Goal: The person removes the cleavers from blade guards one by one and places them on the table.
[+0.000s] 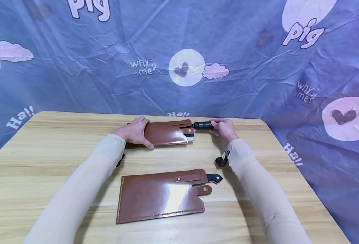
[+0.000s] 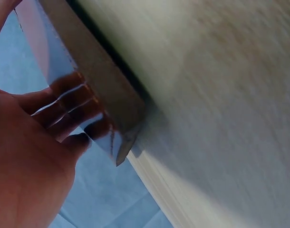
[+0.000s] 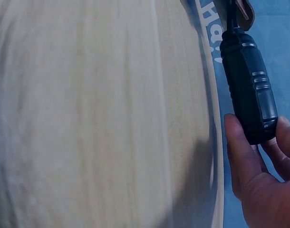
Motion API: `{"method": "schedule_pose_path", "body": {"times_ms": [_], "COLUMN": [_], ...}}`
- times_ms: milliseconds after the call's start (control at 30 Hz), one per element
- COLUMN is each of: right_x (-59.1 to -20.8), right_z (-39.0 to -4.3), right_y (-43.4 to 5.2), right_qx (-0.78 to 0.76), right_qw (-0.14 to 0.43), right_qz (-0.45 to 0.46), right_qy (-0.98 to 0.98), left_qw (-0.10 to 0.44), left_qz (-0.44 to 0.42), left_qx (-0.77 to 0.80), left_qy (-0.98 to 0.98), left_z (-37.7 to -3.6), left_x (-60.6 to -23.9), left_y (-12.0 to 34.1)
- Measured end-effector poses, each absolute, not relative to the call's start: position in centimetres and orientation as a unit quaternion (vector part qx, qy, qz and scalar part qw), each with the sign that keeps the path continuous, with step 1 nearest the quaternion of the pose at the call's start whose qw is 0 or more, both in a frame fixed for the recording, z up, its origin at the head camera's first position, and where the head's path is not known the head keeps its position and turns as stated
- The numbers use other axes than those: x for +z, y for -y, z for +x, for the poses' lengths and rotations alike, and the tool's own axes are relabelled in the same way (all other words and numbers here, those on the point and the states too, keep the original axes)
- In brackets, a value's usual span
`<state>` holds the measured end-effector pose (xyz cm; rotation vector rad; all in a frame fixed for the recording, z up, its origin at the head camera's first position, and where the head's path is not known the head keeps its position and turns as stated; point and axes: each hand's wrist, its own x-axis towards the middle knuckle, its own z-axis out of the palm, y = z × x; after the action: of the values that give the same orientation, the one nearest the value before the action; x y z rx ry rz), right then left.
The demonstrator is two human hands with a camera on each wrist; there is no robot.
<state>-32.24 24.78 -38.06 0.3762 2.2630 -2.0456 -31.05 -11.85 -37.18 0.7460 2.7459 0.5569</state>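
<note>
Near the table's far edge lies a glossy brown leather knife sheath (image 1: 167, 132), with a strip of blade showing at its right mouth. My left hand (image 1: 135, 131) grips its left part from above, thumb at the near edge and fingers toward the far edge. In the left wrist view the stitched sheath (image 2: 95, 71) mirrors the fingers. A ribbed black knife handle (image 1: 202, 125) sticks out to the right. My right hand (image 1: 223, 128) pinches the end of this handle (image 3: 249, 88) between thumb and fingers. Most of the blade is hidden inside the leather.
Nearer on the wooden table (image 1: 60, 162) lies a second brown sheath (image 1: 155, 198) with a snap strap and a dark knife handle (image 1: 213, 178) protruding at right. A blue printed cloth (image 1: 106, 84) hangs behind the table and along its right side.
</note>
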Motion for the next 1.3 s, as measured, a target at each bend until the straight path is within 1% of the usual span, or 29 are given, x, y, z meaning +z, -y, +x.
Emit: {"method": "schedule_pose_path", "body": {"times_ms": [267,567,1300], "right_x": [-38.04,-37.89,-37.68], "right_z": [-32.15,-32.18,-32.00], "right_y": [-25.00,-24.34,-25.07], "right_qx": [-0.677,-0.667,-0.675], "right_qw": [0.030,0.037,0.030], "right_qz": [0.130,0.127,0.126], "right_qy": [-0.724,-0.733,-0.727], "left_qw": [0.108,0.114,0.103], "left_qz": [0.268,0.255,0.269], "left_qx": [0.203,0.217,0.222], "left_qy": [-0.936,-0.936,-0.932], "left_z": [-31.35,-31.09,-31.27], "left_x": [-37.24,-37.62,-37.67], "left_y": [11.68,12.31,12.14]}}
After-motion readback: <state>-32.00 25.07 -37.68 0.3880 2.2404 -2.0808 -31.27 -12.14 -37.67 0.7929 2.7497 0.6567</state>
